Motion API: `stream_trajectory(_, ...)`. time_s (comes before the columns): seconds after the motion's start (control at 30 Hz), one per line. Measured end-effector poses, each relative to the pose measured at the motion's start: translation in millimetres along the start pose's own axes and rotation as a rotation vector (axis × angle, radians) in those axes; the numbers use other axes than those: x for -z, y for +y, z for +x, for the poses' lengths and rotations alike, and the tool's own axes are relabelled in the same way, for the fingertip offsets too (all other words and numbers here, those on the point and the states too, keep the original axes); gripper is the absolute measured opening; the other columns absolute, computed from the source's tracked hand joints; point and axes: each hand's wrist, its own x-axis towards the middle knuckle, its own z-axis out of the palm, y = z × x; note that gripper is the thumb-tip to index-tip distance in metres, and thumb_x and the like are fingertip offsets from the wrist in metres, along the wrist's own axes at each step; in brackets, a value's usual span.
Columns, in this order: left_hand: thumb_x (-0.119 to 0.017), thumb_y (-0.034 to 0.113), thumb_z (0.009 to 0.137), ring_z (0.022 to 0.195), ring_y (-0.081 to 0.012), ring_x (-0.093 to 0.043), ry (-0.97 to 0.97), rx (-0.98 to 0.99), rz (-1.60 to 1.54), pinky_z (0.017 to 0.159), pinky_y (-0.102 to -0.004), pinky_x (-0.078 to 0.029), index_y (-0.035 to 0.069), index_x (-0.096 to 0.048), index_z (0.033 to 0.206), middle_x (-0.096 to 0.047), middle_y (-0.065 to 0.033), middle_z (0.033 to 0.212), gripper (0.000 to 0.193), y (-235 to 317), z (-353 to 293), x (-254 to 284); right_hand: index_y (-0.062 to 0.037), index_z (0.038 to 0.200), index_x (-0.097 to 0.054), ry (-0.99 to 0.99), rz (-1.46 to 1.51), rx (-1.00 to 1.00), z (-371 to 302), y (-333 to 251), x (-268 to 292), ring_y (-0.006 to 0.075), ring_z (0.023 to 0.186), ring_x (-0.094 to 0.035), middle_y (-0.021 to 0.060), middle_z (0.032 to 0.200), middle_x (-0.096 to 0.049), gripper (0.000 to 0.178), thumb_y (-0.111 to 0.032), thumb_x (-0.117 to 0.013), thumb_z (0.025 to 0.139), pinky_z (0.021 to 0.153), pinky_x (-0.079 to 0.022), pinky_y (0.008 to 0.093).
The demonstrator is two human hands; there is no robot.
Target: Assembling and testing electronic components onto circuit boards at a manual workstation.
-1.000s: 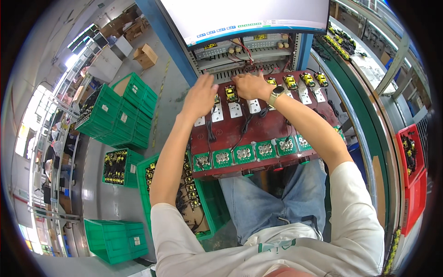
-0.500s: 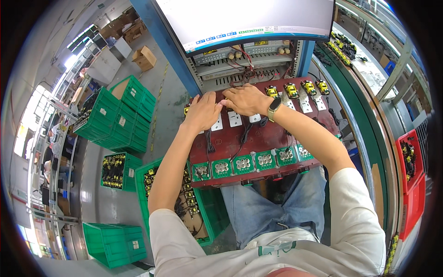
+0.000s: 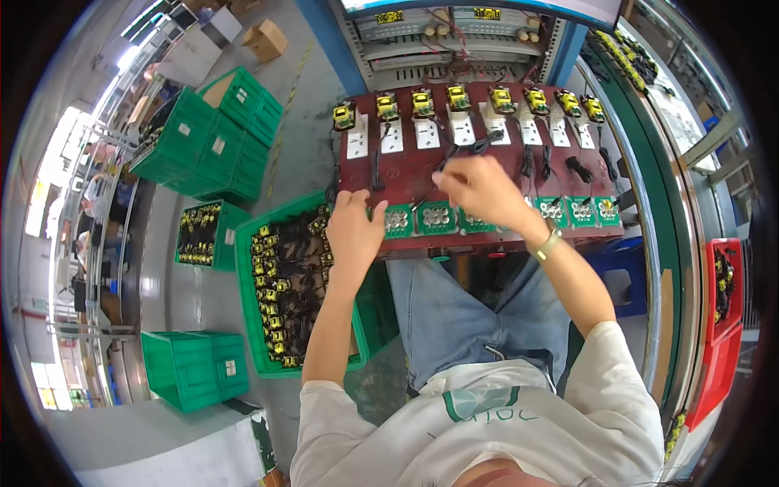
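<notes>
My left hand [image 3: 357, 229] is at the near left of a dark red test fixture [image 3: 479, 166], fingers bent and thumb apart, covering the leftmost green contact board. Over the fixture's middle hovers my right hand [image 3: 484, 188], its fingers curled together by a black cable [image 3: 446, 158]; whatever they pinch is hidden. Along the far edge stand several small yellow-and-black power supply boards [image 3: 422, 101], each behind a white socket plate [image 3: 427, 140]. Black cables run from them toward green contact boards [image 3: 436, 217] with round metal contacts on the near edge.
A green crate [image 3: 264, 369] of similar yellow-and-black units stands left of the fixture; more green crates [image 3: 203, 154] are stacked beyond. Instruments [image 3: 406, 31] sit in a blue-framed rack behind. At right runs a green conveyor [image 3: 645, 203], with red bins [image 3: 718, 357] beside it.
Both hands have drawn back from the far row toward the near edge, the left to the contact boards, the right to mid-fixture. The view has tilted down, uncovering the whole row of boards.
</notes>
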Motion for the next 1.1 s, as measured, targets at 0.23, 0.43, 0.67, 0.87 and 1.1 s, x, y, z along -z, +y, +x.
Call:
stream_trajectory(0.23, -0.08, 0.02, 0.089, 0.079, -0.0331, -0.069, -0.147, 0.06, 0.2, 0.072, -0.045, -0.056, 0.003, -0.075, 0.107, -0.072, -0.0102, 0.091, 0.025, 0.2, 14.4, -9.9, -0.0008, 0.086, -0.078, 0.089, -0.626, -0.082, 10.5, 3.1, -66.0, 0.0317, 0.063, -0.07, 0.0137, 0.072, -0.074, 0.031, -0.031, -0.078, 0.093, 0.066, -0.057, 0.0405)
stream_trajectory(0.43, -0.077, 0.021, 0.094, 0.075, -0.0326, -0.069, -0.368, 0.165, -0.105, 0.07, -0.0417, -0.056, 0.002, -0.071, 0.104, -0.071, -0.0114, 0.09, 0.023, -26.3, 40.5, -11.9, -0.0022, 0.084, -0.08, 0.027, -0.62, -0.176, 29.9, 7.4, -59.9, 0.0271, 0.068, -0.076, 0.0101, 0.069, -0.076, 0.032, -0.034, -0.082, 0.09, 0.073, -0.062, 0.0391)
stream_trajectory(0.67, -0.069, 0.011, 0.104, 0.065, -0.0084, -0.054, -0.58, 0.498, -1.312, 0.057, -0.0213, -0.042, 0.002, -0.067, 0.113, -0.071, -0.0091, 0.09, 0.013, -28.5, 44.3, 26.5, -0.0022, 0.082, -0.08, -0.198, -0.361, -0.421, 40.9, 12.1, -28.7, 0.0231, 0.069, -0.077, 0.0034, 0.065, -0.076, 0.032, -0.033, -0.084, 0.089, 0.077, -0.062, 0.0374)
stream_trajectory(0.87, -0.067, 0.009, 0.106, 0.063, -0.0007, -0.046, -0.745, 0.665, -1.736, 0.052, -0.015, -0.034, 0.001, -0.062, 0.124, -0.07, -0.0069, 0.09, 0.021, -22.9, 4.6, 39.0, -0.0003, 0.084, -0.08, -0.203, -0.427, -0.393, 39.4, 2.2, -36.2, 0.021, 0.066, -0.075, 0.0022, 0.062, -0.075, 0.029, -0.028, -0.082, 0.089, 0.078, -0.062, 0.036)
stream_trajectory(1.1, -0.072, 0.005, 0.101, 0.068, -0.0058, -0.058, -0.63, 0.527, -1.624, 0.061, -0.0167, -0.047, -0.002, -0.066, 0.118, -0.075, -0.0114, 0.098, 0.019, -17.3, 2.4, 40.1, 0.0018, 0.088, -0.077, -0.291, -0.136, -0.223, 40.1, 13.5, -42.9, 0.0206, 0.062, -0.073, 0.0048, 0.067, -0.076, 0.021, -0.019, -0.08, 0.088, 0.07, -0.061, 0.0329)
